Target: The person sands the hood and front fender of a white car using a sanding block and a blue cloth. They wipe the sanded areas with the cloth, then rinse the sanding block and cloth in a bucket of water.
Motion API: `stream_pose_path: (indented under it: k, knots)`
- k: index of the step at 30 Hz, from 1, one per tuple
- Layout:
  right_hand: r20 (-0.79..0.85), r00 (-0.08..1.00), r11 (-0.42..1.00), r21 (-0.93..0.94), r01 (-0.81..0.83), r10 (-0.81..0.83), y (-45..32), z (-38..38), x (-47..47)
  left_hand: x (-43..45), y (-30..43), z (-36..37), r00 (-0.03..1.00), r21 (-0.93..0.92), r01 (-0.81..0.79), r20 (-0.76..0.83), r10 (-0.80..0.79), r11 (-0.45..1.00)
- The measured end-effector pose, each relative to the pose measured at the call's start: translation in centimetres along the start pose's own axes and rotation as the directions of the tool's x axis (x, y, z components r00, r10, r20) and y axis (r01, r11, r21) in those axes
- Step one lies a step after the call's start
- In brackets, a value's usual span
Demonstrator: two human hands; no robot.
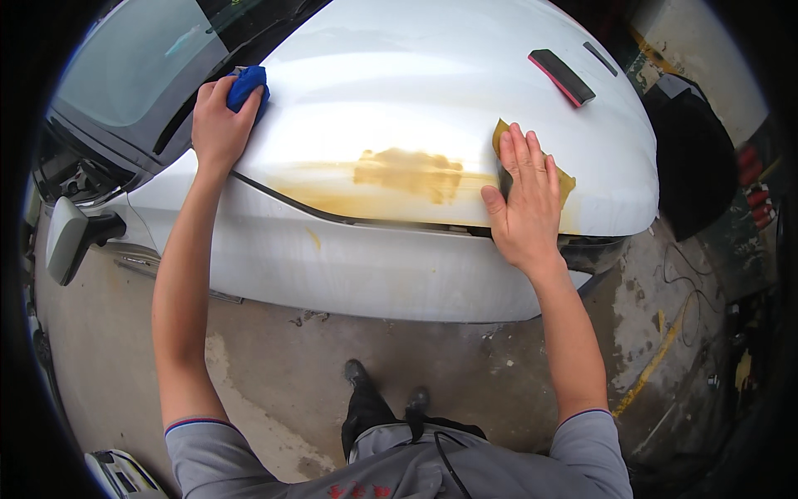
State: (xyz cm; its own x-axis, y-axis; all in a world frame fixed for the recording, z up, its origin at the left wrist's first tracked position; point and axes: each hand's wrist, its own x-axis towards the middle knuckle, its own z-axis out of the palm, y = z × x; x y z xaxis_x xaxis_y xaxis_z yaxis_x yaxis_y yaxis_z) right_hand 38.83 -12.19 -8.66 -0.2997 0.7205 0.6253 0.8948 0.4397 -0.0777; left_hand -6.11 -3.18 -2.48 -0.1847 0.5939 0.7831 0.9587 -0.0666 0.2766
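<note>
My left hand (223,121) is closed on a bunched blue cloth (250,87) at the windshield end of a white car hood (374,93). My right hand (528,190) lies nearly flat on a sheet of yellow-brown sandpaper (566,184) near the hood's front side edge; a dark part shows under the palm. Between the hands, a tan filler patch (408,174) with yellowish smears marks the hood. A black sanding block with a red underside (563,77) rests beyond my right hand, and a thin dark strip (600,58) lies beside it.
The white fender (374,268) runs between me and the hood. At the left are the side mirror (78,237) and windshield (137,56). A black covered object (689,156) stands past the car's front. A thin cable (686,284) lies on the concrete floor at right.
</note>
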Motion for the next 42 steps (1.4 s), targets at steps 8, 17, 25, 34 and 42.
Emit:
stream_pose_path:
  k: [8, 17, 25, 34, 42]
  knots:
    - [-0.008, 0.994, 0.994, -0.005, 0.107, -0.107, -11.5, 3.4, 4.0, 0.4, -0.9, 0.4, 0.990, -0.228, 0.138, 0.009, -0.139, 0.964]
    - [-0.059, 0.958, 0.948, 0.139, 0.285, -0.279, -21.9, 7.0, 10.2, 0.1, -2.5, -0.2, 0.996, -0.428, 0.087, 0.045, -0.075, 0.900]
    - [-0.008, 1.000, 0.996, 0.085, 0.028, -0.028, -5.3, 0.8, 3.2, -1.5, -2.5, -3.7, 0.973, -0.412, -0.070, 0.171, 0.153, 0.909]
    - [0.099, 0.840, 0.287, 0.913, -0.290, 0.534, 2.2, -2.4, 1.0, -7.0, 9.4, -4.5, 0.924, -0.191, -0.366, 0.041, 0.380, 0.911]
    - [-0.104, 0.650, 0.194, 0.979, -0.068, 0.753, 9.3, -8.1, -1.0, -9.8, 29.4, 1.7, 0.844, -0.448, -0.482, -0.007, 0.536, 0.753]
